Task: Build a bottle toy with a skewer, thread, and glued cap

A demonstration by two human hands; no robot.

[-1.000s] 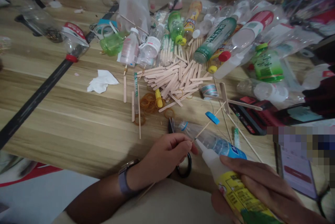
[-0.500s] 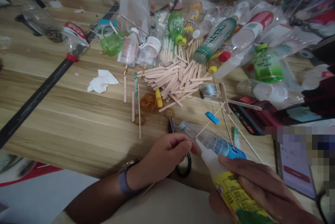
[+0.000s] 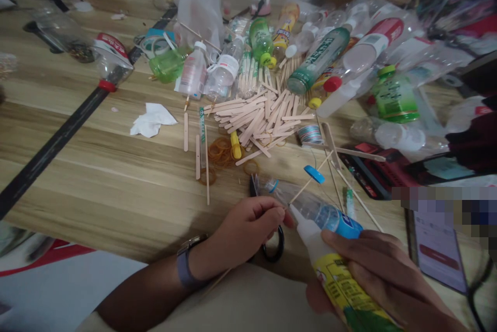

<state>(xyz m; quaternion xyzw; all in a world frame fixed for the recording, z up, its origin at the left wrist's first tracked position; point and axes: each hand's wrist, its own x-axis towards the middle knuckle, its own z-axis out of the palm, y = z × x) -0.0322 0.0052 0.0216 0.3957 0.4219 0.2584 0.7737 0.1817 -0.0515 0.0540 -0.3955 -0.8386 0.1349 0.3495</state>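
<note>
My left hand (image 3: 252, 226) pinches a thin wooden skewer (image 3: 301, 192). A blue bottle cap (image 3: 314, 174) is threaded on the skewer near its far end. My right hand (image 3: 384, 270) is wrapped round a glue bottle (image 3: 344, 285) with a yellow and green label. Its white nozzle tip meets the skewer just beside my left fingertips. Behind the nozzle a clear plastic bottle (image 3: 303, 201) with a blue label lies on its side, partly hidden. Black-handled scissors (image 3: 275, 246) lie under my left hand, mostly covered.
Beyond my hands lie a heap of wooden craft sticks (image 3: 260, 119), rubber bands (image 3: 220, 153) and a spool of thread (image 3: 310, 135). Plastic bottles (image 3: 320, 60) crowd the back right. A phone (image 3: 438, 249) is at the right, a crumpled tissue (image 3: 152, 119) at the left.
The glue bottle and my right hand have shifted very slightly left, with the nozzle still at the skewer. My left hand has stayed in place.
</note>
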